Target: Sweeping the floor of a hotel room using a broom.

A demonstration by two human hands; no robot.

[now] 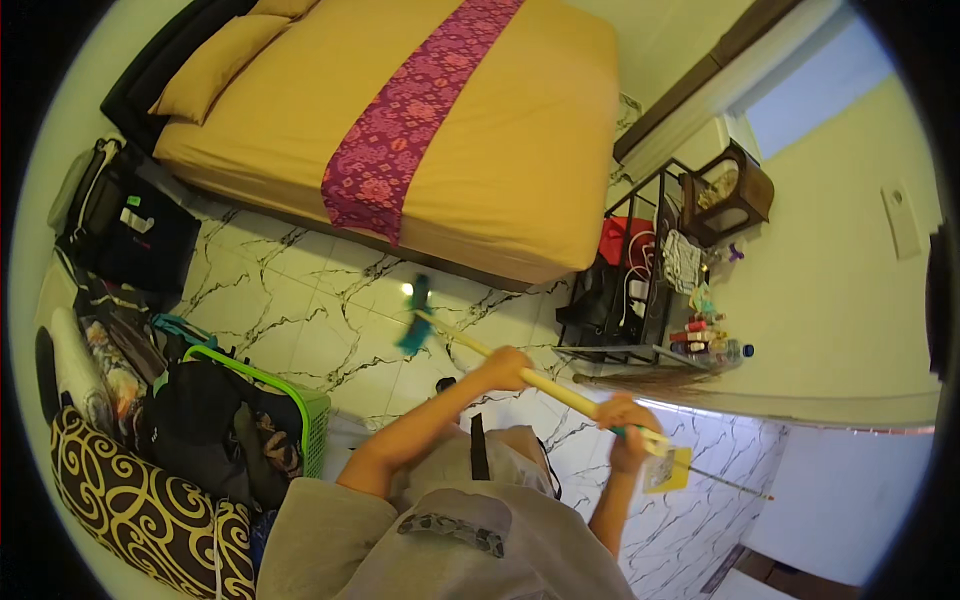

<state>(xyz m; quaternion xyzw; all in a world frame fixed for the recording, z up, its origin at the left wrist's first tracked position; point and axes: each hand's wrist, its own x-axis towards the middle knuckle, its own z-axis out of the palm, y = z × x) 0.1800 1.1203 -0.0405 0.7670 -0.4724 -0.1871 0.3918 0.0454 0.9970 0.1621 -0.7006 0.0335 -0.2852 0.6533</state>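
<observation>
Both my hands are closed around the pale yellow handle point(559, 391) of a push broom. My left hand point(510, 367) grips it partway along. My right hand point(628, 426) holds it near the upper end. The handle slants down and away to the left. At its far end the teal broom head point(417, 315), blurred, is at the white marble-patterned tile floor point(337, 300), beside the bed's near side. A yellow dustpan-like object point(679, 471) with a thin long rod is on the floor just past my right hand.
A bed point(517, 165) with a yellow sheet fills the far side. A black metal rack point(656, 300) holding bottles and cloth stands right, a twig broom point(645, 382) below it. At left are a green laundry basket point(316, 420), a patterned bolster point(150, 517) and black bags point(150, 232).
</observation>
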